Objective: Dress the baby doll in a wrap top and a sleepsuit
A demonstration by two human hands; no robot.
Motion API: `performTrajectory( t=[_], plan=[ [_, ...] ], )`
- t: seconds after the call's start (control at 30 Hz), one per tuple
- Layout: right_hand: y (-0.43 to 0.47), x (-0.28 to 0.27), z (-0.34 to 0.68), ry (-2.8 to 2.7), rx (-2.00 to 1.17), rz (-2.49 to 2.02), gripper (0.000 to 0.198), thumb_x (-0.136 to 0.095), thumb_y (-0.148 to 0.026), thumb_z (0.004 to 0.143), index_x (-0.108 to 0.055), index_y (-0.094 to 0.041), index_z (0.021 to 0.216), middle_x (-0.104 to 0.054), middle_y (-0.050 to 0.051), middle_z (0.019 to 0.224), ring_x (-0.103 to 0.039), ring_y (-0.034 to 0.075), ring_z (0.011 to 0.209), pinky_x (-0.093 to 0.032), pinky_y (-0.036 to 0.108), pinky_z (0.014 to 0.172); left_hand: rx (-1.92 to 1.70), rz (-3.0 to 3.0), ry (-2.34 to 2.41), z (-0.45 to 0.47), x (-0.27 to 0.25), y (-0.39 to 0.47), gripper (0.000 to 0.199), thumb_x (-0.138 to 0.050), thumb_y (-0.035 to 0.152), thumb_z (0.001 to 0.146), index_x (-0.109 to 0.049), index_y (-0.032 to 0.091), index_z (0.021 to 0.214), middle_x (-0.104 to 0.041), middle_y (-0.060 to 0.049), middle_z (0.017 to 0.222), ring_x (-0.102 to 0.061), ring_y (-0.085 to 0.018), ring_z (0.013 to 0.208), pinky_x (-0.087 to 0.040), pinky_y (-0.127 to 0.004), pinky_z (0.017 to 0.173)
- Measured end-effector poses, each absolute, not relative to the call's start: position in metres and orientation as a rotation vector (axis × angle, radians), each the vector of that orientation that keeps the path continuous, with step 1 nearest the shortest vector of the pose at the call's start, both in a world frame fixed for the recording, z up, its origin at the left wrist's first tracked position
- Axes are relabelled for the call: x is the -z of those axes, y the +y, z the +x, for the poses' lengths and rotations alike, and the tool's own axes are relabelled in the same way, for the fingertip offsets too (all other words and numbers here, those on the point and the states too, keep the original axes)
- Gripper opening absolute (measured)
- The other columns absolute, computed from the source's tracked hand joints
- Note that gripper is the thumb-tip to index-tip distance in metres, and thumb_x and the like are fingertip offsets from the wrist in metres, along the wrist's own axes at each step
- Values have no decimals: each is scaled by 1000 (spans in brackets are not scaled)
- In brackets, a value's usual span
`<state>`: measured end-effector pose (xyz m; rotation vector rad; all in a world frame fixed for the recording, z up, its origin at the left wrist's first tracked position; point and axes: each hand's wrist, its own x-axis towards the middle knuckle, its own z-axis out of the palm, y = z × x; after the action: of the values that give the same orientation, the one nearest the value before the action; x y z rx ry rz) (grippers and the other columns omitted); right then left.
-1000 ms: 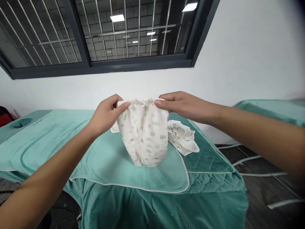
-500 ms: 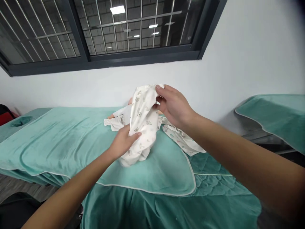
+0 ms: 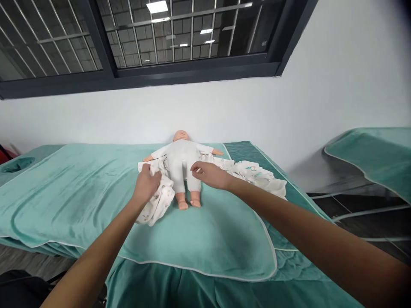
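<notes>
A baby doll (image 3: 183, 154) in a white long-sleeved suit lies on the bed, head by the wall and bare feet toward me. Its arms are spread. My left hand (image 3: 147, 185) is closed on a white printed baby garment (image 3: 158, 204), which lies bunched beside the doll's leg on the left. Over the doll's leg on the right hovers my right hand (image 3: 212, 174), fingers loosely bent and slightly apart, with nothing visible in them. A second printed white cloth (image 3: 257, 173) spreads out from the doll's side to the right.
Pale green blankets (image 3: 80, 184) cover the bed, over a darker green cover (image 3: 167, 286). A barred window (image 3: 192, 38) is in the white wall (image 3: 128, 113) behind. Another green-covered surface (image 3: 382, 149) stands at the right, and a face hole (image 3: 19, 164) shows at the far left.
The printed garment, held up in both hands before, is now down at the doll's left side in view. My right hand has let go of it. The doll is now uncovered to sight.
</notes>
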<state>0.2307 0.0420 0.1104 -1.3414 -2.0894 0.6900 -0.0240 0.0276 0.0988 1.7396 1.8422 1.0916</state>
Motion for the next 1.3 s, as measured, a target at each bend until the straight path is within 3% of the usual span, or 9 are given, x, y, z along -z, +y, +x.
performTrajectory(
  t=[0.07,0.17,0.27,0.47,0.77,0.93,1.13,1.3],
  plan=[
    [64,-101,235,-1978,-582,-1412,25,-56,-34,87,-64,-22,107,-66,12,116,-64,26,101,-50,43,95,-963,1845,1811,-27,-77,40,30,-64,29,77,-53,19,103,-64,-11,106,-63,-29,104,-50,-44,91],
    [96,-81,241,-1911,-405,-1482,37,-54,-30,88,-57,-16,122,-58,16,130,-58,28,117,-44,45,105,-1074,1997,1640,-16,-61,43,33,-60,25,82,-57,18,113,-58,-15,131,-52,-30,129,-40,-48,111],
    [129,-62,243,-1924,-260,-1514,50,-55,-36,91,-50,-11,134,-51,21,140,-47,33,132,-37,47,113,-1096,1765,1457,4,-61,47,41,-58,32,88,-54,21,127,-53,-14,144,-48,-30,136,-37,-48,114],
    [202,-47,228,-1888,-277,-1648,66,-46,-50,96,-37,-8,146,-44,23,152,-35,38,144,-29,51,118,-1046,1084,1202,33,-57,86,44,-70,39,81,-61,18,119,-67,-14,127,-63,-30,118,-49,-40,98],
    [314,-53,234,-1800,-656,-1932,94,-39,-76,89,-29,-3,147,-59,33,134,-59,42,125,-44,49,103,-867,763,1028,42,-43,138,71,-76,59,73,-63,18,129,-72,-19,118,-71,-33,100,-57,-41,77],
    [339,-51,246,-1837,-808,-1924,108,-43,-86,80,-29,-7,152,-49,29,148,-56,40,130,-45,47,105,-811,779,970,43,-43,154,91,-77,63,67,-53,20,143,-69,-21,122,-72,-36,100,-61,-46,77],
    [326,-80,235,-1855,-832,-1885,112,-50,-84,77,-26,-9,156,-39,26,156,-48,40,138,-43,50,110,-814,942,871,22,-56,153,92,-72,68,67,-52,21,144,-69,-20,123,-72,-36,101,-61,-48,84],
    [305,-114,211,-1888,-833,-1864,112,-53,-85,75,-29,-12,156,-51,26,147,-58,42,126,-51,54,97,-810,1107,852,-15,-89,137,86,-67,69,72,-55,19,140,-72,-19,119,-72,-36,100,-61,-48,85]
  ],
)
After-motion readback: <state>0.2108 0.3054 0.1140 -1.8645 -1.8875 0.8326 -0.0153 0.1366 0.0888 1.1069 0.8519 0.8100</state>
